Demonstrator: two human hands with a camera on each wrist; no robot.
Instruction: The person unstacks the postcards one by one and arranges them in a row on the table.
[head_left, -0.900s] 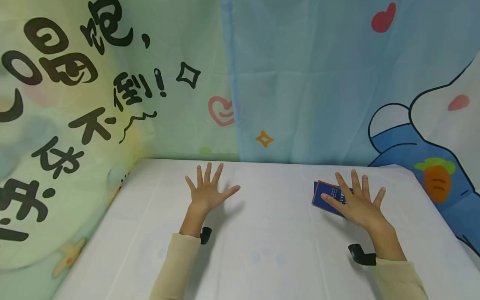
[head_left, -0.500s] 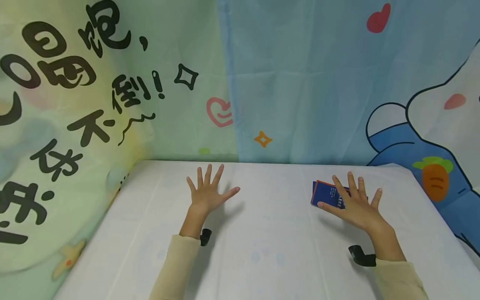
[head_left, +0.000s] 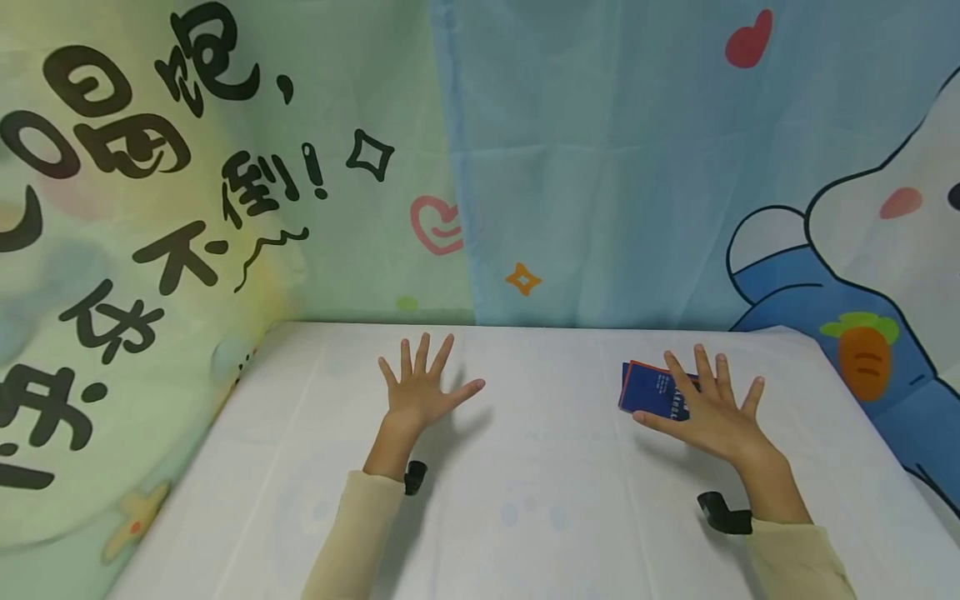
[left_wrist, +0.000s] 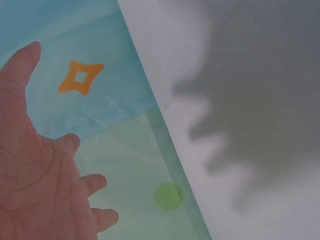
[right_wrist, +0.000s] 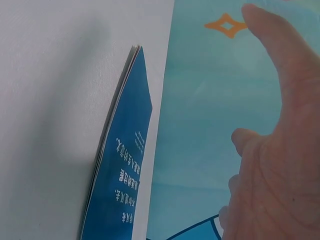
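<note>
A small stack of dark blue printed cards or booklets [head_left: 651, 392] with orange-red edges lies on the white table. In the head view my right hand [head_left: 716, 412] is held above it with fingers spread, hiding its right part. White lettering shows on the top blue cover [right_wrist: 122, 165] in the right wrist view, where the right hand [right_wrist: 280, 150] stays apart from it. My left hand [head_left: 420, 396] is raised over the table at the left, fingers spread and holding nothing. The left wrist view shows its palm [left_wrist: 40, 190] and its shadow on the cloth.
A white cloth covers the table [head_left: 525, 500]. Behind it hangs a printed curtain [head_left: 585, 167] with black characters, hearts and a cartoon figure holding a carrot [head_left: 864, 362]. Black wrist cameras [head_left: 723, 512] sit on both wrists.
The head view has shifted slightly. My left hand has moved a little to the right and nearer. My right hand has moved slightly left relative to the first frame. Nothing was taken hold of.
</note>
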